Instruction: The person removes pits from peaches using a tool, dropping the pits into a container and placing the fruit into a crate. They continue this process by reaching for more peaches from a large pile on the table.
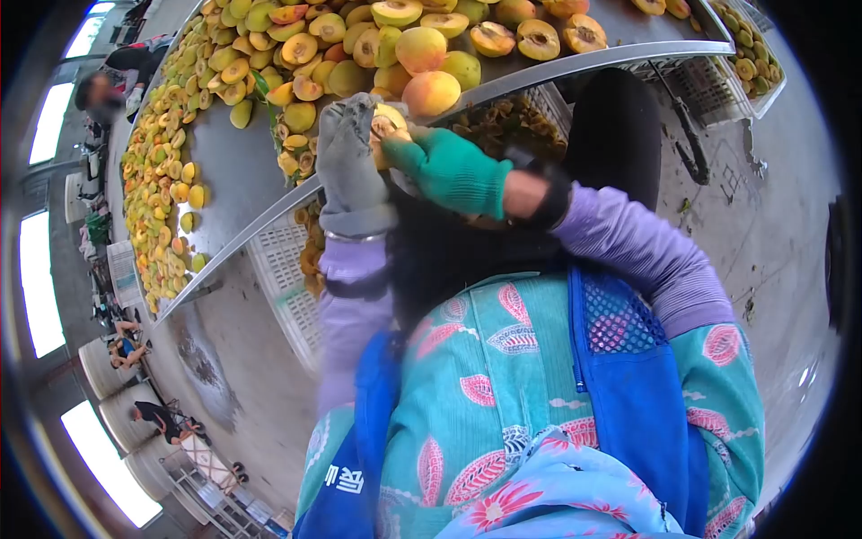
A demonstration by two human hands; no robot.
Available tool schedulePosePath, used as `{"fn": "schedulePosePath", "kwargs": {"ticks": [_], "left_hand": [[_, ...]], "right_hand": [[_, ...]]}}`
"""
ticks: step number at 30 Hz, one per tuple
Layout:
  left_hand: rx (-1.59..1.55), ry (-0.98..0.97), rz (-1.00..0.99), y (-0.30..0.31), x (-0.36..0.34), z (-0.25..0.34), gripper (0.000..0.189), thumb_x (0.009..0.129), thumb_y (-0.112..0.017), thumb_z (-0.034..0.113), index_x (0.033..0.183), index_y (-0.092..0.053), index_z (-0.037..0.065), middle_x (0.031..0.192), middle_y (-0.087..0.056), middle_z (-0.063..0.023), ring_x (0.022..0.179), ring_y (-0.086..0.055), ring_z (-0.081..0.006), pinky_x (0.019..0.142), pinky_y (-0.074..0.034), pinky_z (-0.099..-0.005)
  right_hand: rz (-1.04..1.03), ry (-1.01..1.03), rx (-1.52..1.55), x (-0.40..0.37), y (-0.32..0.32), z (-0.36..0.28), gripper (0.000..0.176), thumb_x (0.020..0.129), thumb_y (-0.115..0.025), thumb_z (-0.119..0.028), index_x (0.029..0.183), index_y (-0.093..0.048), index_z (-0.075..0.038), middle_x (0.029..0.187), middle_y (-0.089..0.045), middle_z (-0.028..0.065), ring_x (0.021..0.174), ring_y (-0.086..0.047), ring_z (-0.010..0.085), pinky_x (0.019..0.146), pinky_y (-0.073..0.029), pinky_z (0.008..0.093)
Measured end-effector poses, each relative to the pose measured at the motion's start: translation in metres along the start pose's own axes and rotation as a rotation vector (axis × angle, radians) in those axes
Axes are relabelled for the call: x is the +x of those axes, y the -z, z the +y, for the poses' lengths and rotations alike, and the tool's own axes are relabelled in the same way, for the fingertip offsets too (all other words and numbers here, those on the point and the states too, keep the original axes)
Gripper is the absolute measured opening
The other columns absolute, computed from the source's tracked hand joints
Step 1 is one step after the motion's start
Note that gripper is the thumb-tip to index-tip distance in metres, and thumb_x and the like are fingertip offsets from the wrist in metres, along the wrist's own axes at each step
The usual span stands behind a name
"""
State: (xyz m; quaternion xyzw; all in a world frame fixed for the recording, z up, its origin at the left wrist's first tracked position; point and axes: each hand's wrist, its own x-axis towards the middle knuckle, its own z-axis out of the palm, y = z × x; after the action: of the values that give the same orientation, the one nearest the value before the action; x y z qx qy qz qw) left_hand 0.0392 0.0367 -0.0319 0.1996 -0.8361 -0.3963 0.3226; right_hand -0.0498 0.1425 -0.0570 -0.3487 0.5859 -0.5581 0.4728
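Note:
My left hand (pixel 352 166), in a grey, soiled glove, is closed around a cut peach (pixel 388 128) with yellow flesh and a brownish centre. From the right, my right hand (pixel 453 169), in a green knitted glove, meets it with its fingers bent and its thumb against the fruit. Whatever else lies inside the right fingers is hidden. Just above both hands, whole peaches (pixel 431 93) and halved peaches (pixel 538 40) lie on a metal table (pixel 242 171).
The table's raised metal rim (pixel 593 61) runs in front of me. Below it stand white crates (pixel 287 269), one with brownish scraps (pixel 512 130). Another crate of fruit (pixel 754 63) is at the upper right. Several people, including a seated person (pixel 162 420), are at the far left.

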Motion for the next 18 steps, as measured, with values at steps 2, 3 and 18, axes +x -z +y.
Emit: {"fn": "schedulePosePath", "kwargs": {"ticks": [2,3,18], "left_hand": [[-0.459,0.219,0.165,-0.014,0.006,0.017,0.018,0.096,-0.054,0.015,0.104,-0.055,-0.001,0.093,-0.065,-0.0143,0.078,-0.062,-0.0193,0.07,-0.052,-0.03],[-0.612,0.263,0.217,-0.019,0.004,0.021,0.019,0.097,-0.053,0.016,0.102,-0.053,-0.002,0.088,-0.065,-0.0153,0.072,-0.061,-0.018,0.065,-0.052,-0.0286],[-0.719,0.243,0.215,-0.028,0.015,0.015,0.02,0.097,-0.055,0.017,0.098,-0.063,-0.002,0.09,-0.068,-0.0084,0.079,-0.061,-0.0129,0.073,-0.05,-0.0255]], "right_hand": [[0.037,-0.128,0.254,-0.01,-0.009,-0.016,0.049,0.096,-0.047,-0.048,0.099,-0.06,0.0,0.065,-0.059,0.0106,0.051,-0.056,0.0186,0.045,-0.045,0.0339],[0.024,-0.141,0.227,-0.014,-0.004,-0.025,0.049,0.096,-0.047,-0.048,0.1,-0.059,-0.001,0.064,-0.059,0.0106,0.05,-0.057,0.0192,0.044,-0.045,0.0338],[-0.12,-0.376,0.723,-0.036,0.008,-0.058,0.038,0.097,-0.045,-0.048,0.087,-0.053,-0.012,0.061,-0.045,-0.0041,0.048,-0.043,0.0083,0.042,-0.036,0.0248]]}}
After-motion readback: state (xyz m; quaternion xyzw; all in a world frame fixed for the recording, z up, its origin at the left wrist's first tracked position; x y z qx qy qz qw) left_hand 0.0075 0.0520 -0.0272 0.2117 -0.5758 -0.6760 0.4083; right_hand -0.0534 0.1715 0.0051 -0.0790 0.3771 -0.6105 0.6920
